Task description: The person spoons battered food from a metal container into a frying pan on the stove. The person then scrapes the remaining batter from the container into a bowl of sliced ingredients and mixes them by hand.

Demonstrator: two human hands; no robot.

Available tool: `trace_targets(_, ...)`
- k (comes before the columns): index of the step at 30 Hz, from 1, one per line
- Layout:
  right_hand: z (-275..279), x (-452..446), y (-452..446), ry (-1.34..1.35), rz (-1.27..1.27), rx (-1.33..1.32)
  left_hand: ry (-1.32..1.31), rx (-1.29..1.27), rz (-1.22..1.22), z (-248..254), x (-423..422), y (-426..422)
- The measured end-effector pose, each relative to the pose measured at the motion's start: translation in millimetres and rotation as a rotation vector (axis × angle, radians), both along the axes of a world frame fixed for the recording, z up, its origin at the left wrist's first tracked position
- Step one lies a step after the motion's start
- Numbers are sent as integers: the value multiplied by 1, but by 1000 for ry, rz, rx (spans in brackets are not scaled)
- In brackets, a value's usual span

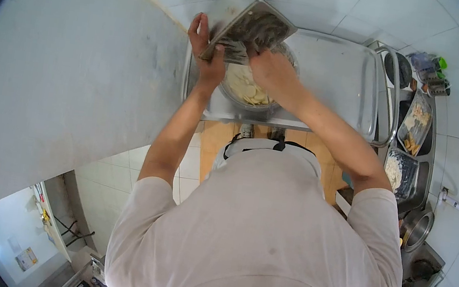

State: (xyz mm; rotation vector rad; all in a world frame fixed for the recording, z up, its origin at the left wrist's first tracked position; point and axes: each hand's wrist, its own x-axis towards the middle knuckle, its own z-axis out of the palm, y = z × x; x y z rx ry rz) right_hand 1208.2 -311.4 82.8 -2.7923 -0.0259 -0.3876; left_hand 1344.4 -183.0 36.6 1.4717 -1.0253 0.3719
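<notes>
Step in hand: apparently, clearing out the pan (pixel 266 25) over the bowl (pixel 247 107); next move seems to call for a steady tilt.
Pan: metal, rectangular, smeared inside, tipped above the bowl's far side.
Bowl: on the desk (pixel 338 79), holding pale slices (pixel 242 84).
Left hand (pixel 210 61): grip closed on pan's edge.
Right hand (pixel 272 72): at pan's mouth, fingertips hidden; grip cannot be told.
</notes>
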Motion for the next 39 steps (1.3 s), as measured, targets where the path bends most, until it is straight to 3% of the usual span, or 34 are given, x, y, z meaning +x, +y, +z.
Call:
trace_targets(3,14,-22,-6,170,-44,110,59,-11,-3,-7,2,5)
trace_targets(6,14,-22,-11,176,-97,127,18,38,-34,-7,-3,10)
trace_targets(9,-6,-1,-24,-123,19,72,-22,35,-63,-8,-6,6)
trace_targets(12,-26,2,-20,117,-46,69,-89,24,-53,-3,-3,2)
trace_targets(18,-31,-45,-16,151,-83,77,-164,112,6,-16,3,15)
trace_targets(23,-45,0,-48,-17,-133,-27,-176,93,-58,-17,-2,6)
trace_targets(24,-45,6,-51,-84,-131,-49,-141,77,-58,-12,-4,3)
trace_targets(30,-23,-14,-25,158,-51,-54,61,87,-29,-11,0,-4)
trace_targets(33,-3,-12,-31,19,-210,-150,98,99,-24,-8,1,-4)
trace_targets(36,-10,11,-47,-146,-219,-268,109,160,27,9,-7,-6)
trace_targets(39,-22,11,-44,-146,-122,-224,220,126,-3,21,-10,-14)
